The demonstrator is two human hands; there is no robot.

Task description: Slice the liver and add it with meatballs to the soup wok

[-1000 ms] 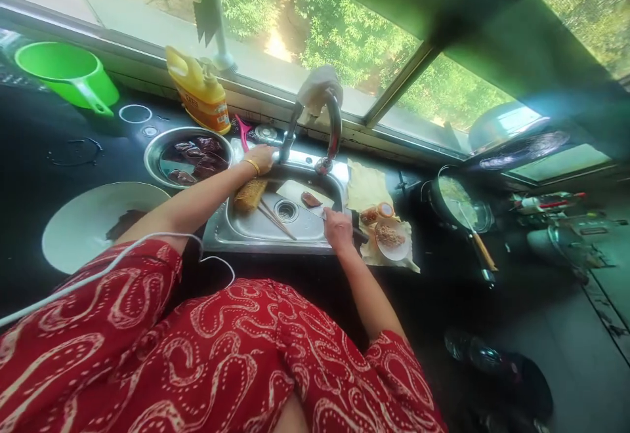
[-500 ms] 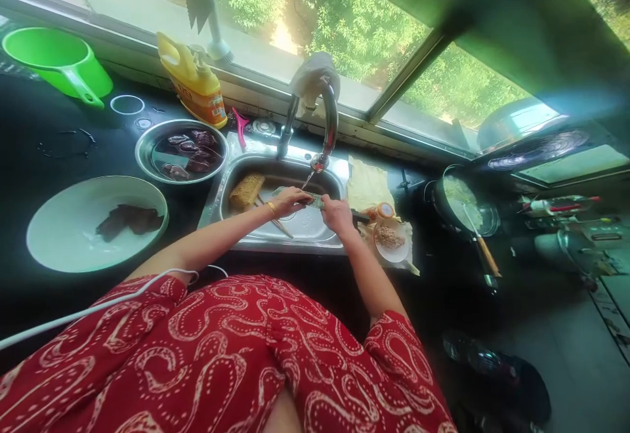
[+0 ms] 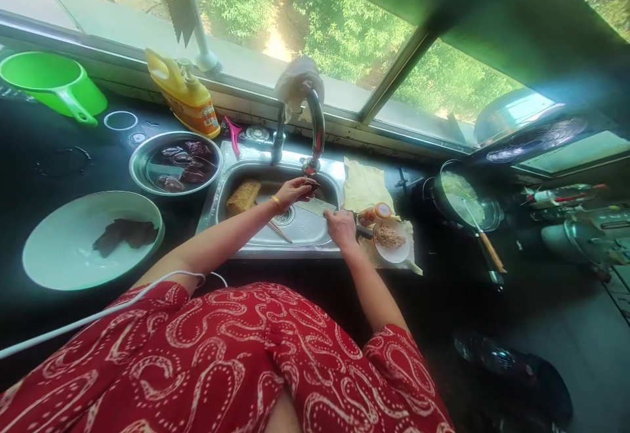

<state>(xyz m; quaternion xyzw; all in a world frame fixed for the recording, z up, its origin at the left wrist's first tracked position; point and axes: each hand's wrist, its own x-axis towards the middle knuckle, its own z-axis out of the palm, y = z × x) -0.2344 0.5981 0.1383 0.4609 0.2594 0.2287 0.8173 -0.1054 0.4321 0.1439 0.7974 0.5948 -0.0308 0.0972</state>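
In the head view, my left hand (image 3: 294,193) is closed on a small dark red-brown piece of meat (image 3: 311,187) just below the faucet's spout (image 3: 311,166). My right hand (image 3: 340,227) is wrapped round a kitchen knife (image 3: 315,206). Its broad blade points left over the sink (image 3: 251,247), a little below the meat and apart from it. Similar dark chunks (image 3: 191,172) lie in liquid in a metal bowl (image 3: 136,180) left of the sink. Further left, a large white bowl (image 3: 54,243) holds more dark meat (image 3: 125,236).
A loofah-like sponge (image 3: 243,197) and wooden chopsticks (image 3: 279,229) are in the sink. Right of it stand a jar (image 3: 375,212) and a small bowl of chopped food (image 3: 390,236). A yellow jug (image 3: 186,100) and a green dipper (image 3: 54,88) stand at the back; a pan (image 3: 457,197) is far right.
My left hand has risen toward the spout with the meat, away from the knife blade. My right hand has lowered slightly with the knife. The view has shifted slightly.
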